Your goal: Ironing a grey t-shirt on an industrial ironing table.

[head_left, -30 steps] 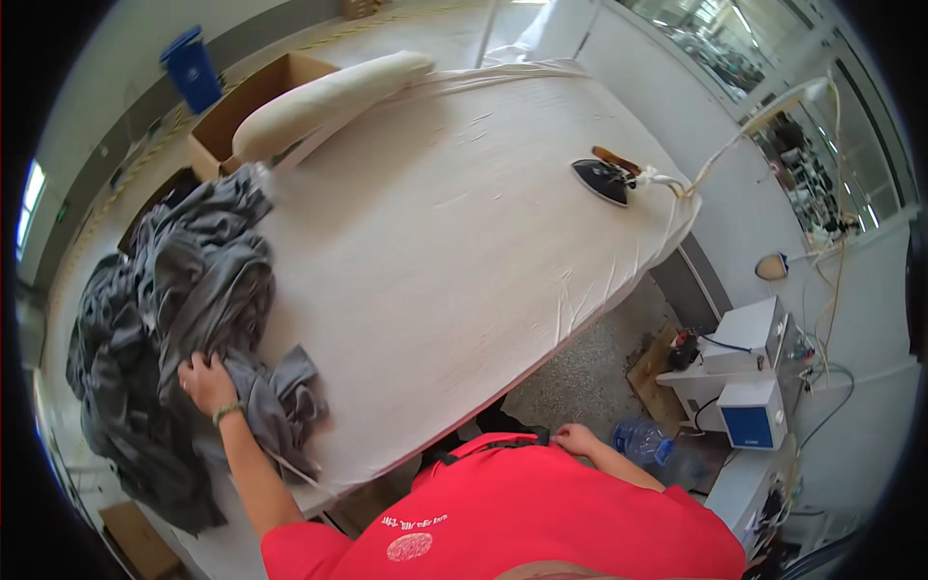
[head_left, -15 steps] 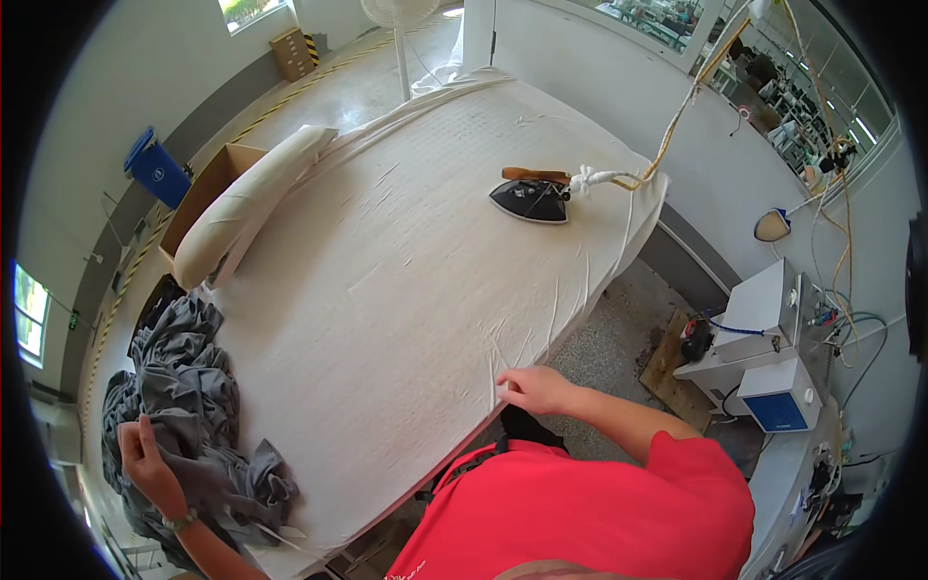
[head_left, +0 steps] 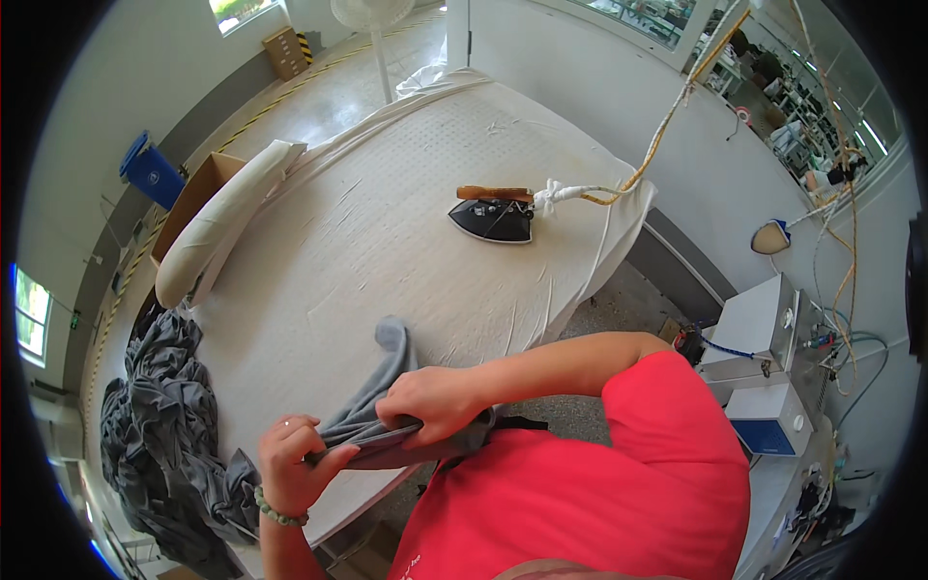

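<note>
Between my two hands, at the near edge of the padded table, a grey piece of cloth (head_left: 365, 398) is stretched out. My left hand (head_left: 292, 462), with a beaded bracelet at the wrist, pinches its left end. My right hand (head_left: 432, 404) grips it farther right, fingers closed over the folds. One narrow end of the cloth lies away from me on the table cover. To the left, a crumpled heap of grey fabric (head_left: 164, 396) rests along the table's left edge. Whether the held cloth is a whole garment I cannot tell.
The white-covered pressing table (head_left: 319, 280) fills the middle. An iron (head_left: 493, 219) with a wooden handle stands on it, its wrapped cord (head_left: 638, 174) rising to the upper right. A padded sleeve board (head_left: 217, 227) lies at the left. White machine boxes (head_left: 764, 329) stand at the right.
My left hand has moved right from the heap, bringing a piece of grey cloth in front of me. My right hand has left the table edge and taken hold of it.
</note>
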Action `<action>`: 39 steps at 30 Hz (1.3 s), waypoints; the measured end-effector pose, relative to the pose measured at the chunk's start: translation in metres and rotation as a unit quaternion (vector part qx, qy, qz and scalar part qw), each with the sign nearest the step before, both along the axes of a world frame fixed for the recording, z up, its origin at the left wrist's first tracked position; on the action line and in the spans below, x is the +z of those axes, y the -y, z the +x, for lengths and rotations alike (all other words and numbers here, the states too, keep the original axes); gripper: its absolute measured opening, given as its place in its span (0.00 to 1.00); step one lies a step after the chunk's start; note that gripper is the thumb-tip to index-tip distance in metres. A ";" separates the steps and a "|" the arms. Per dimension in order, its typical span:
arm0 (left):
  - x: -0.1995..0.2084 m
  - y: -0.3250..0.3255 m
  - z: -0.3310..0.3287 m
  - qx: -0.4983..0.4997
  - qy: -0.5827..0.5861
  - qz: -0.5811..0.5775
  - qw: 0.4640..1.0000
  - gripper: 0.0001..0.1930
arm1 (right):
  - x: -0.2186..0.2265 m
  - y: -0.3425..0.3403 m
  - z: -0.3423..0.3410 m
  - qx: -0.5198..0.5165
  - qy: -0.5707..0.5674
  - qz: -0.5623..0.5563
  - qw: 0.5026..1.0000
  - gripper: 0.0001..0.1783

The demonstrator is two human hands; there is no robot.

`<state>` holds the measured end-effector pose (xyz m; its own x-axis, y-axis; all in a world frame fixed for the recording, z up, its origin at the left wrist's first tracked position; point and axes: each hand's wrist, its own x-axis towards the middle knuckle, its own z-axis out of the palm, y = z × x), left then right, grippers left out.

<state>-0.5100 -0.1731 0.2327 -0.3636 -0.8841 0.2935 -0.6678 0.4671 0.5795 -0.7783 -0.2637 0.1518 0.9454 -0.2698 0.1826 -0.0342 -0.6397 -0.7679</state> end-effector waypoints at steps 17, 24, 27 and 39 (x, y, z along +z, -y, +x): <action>0.006 0.041 0.028 -0.047 -0.028 -0.198 0.979 0.29 | 0.138 -0.053 -0.061 -0.093 0.007 -0.220 0.971 0.08; -0.027 0.029 -0.001 -0.140 0.076 -0.247 0.956 0.25 | 0.137 0.004 -0.111 -0.195 -0.206 -0.356 0.891 0.08; -0.027 0.031 0.001 -0.121 0.103 -0.249 0.956 0.22 | 0.139 -0.009 -0.099 -0.161 -0.247 -0.443 0.847 0.07; -0.065 0.007 0.017 -0.021 0.087 -0.228 0.970 0.13 | 0.145 0.026 -0.091 -0.186 -0.249 -0.507 0.804 0.11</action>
<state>-0.4928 -0.1801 0.1676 -0.4751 -0.6606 0.5812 -0.7123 0.6766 0.1868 -0.8693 -0.2893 0.2964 0.8576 -0.5023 0.1110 -0.5101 -0.8026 0.3092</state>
